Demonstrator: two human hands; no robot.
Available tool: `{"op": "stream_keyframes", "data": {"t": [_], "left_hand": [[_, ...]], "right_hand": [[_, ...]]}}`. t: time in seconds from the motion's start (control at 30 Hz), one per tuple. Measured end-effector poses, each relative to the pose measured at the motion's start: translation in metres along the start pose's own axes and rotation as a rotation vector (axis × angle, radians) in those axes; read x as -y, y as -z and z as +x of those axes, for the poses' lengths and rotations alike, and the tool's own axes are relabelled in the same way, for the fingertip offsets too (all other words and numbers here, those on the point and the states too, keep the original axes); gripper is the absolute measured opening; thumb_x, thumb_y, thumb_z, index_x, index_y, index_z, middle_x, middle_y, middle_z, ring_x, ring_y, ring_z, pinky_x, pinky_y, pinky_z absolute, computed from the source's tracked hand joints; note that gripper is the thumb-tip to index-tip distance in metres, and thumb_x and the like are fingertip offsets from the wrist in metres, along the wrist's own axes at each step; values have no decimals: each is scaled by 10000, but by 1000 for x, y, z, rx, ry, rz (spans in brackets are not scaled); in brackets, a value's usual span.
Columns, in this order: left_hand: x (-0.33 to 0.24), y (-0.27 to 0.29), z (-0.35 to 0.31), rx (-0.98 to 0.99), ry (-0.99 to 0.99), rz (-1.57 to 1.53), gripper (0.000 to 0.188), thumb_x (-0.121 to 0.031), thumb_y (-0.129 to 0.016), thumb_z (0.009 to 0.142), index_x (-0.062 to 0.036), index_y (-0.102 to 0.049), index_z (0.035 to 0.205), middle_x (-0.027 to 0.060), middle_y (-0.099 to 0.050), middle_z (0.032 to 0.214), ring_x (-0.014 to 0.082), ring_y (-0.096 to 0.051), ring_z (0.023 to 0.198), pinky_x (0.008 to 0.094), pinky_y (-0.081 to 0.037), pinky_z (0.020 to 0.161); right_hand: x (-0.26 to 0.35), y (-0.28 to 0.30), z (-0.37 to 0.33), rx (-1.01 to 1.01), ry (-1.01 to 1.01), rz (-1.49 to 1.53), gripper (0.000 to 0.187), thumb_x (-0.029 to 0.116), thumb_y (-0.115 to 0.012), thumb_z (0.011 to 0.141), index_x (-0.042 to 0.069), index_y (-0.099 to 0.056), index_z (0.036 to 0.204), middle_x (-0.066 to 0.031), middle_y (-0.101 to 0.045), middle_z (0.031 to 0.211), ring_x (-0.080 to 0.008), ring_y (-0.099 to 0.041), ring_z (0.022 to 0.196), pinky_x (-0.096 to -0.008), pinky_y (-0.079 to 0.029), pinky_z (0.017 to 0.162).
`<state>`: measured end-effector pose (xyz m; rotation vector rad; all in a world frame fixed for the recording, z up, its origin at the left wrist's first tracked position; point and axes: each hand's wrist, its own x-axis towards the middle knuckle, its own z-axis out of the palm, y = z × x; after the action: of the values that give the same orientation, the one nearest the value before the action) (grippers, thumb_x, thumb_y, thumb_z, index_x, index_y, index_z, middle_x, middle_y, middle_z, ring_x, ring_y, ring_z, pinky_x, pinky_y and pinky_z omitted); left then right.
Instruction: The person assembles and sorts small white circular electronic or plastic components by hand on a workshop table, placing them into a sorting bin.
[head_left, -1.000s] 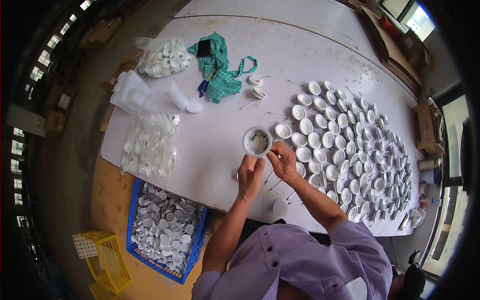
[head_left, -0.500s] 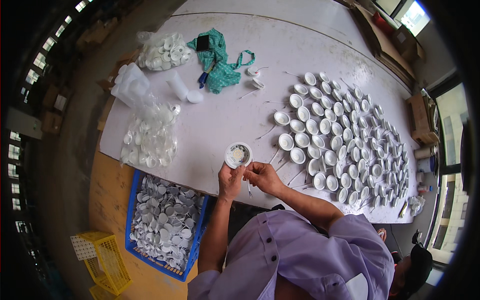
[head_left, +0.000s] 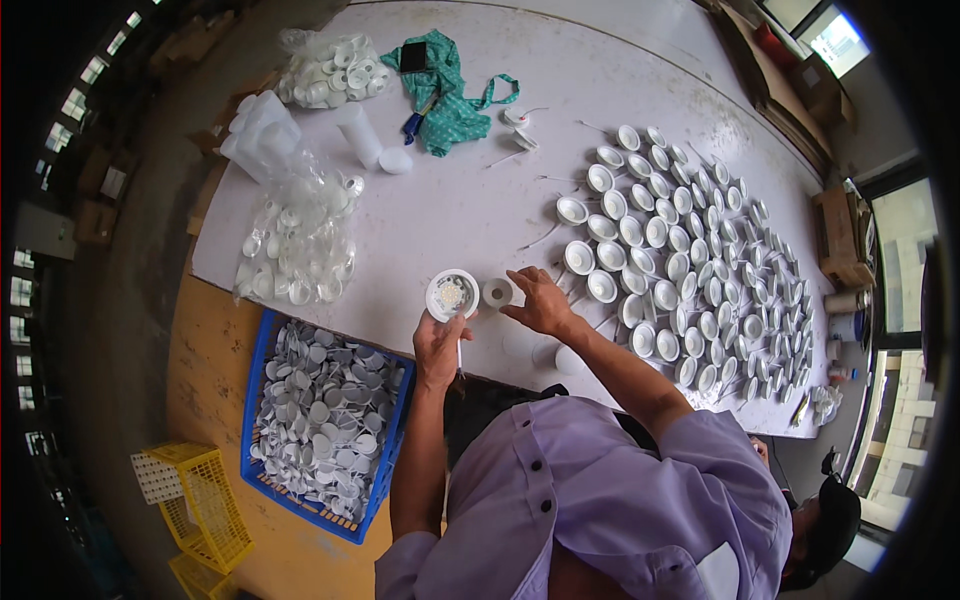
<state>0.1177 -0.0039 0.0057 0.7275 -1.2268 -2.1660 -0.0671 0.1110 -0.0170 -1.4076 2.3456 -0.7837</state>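
Observation:
My left hand [head_left: 438,352] grips a round white LED downlight [head_left: 437,310] by its lower rim. The light's open face is turned up and shows a cluster of pale LED dots in the middle; a wire hangs below the hand. Just to its right, my right hand [head_left: 541,303] has thumb and forefinger on the edge of a small white reflector cup [head_left: 489,291] with a round hole in its centre. Cup and downlight are side by side, a small gap apart. Whitish translucent cups [head_left: 568,360] lie at the table's near edge, below my right wrist.
Many wired white downlights [head_left: 656,232] cover the table's right side. Clear bags of white parts [head_left: 300,250], stacked translucent cups [head_left: 262,135] and a green cloth [head_left: 455,120] with a dark phone [head_left: 412,57] lie left and far. A blue crate [head_left: 256,375] full of white discs stands below left.
My right hand has left the downlight and moved right; it now has a reflector cup at its fingertips. My left hand has shifted slightly left with the downlight.

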Motion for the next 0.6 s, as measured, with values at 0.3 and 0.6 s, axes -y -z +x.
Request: {"op": "stream_keyframes", "data": {"t": [0.3,0.6], "left_hand": [[4,27,-16,-69,2,-53,329,-82,-549,906,10,-495,1218,106,-616,1131,208,-646,908,227,-443,601],[10,35,-23,-98,41,-39,311,-100,-570,896,16,-516,1179,101,-628,1095,203,-655,880,225,-444,594]], "right_hand": [[2,-27,12,221,-29,-161,705,338,-792,660,93,-521,1264,-131,-503,1199,-304,-482,1107,-380,-444,946],[0,-29,19,220,-106,-178,666,317,-801,640,114,-554,1224,-125,-492,1182,-295,-466,1124,-369,-447,942]]}}
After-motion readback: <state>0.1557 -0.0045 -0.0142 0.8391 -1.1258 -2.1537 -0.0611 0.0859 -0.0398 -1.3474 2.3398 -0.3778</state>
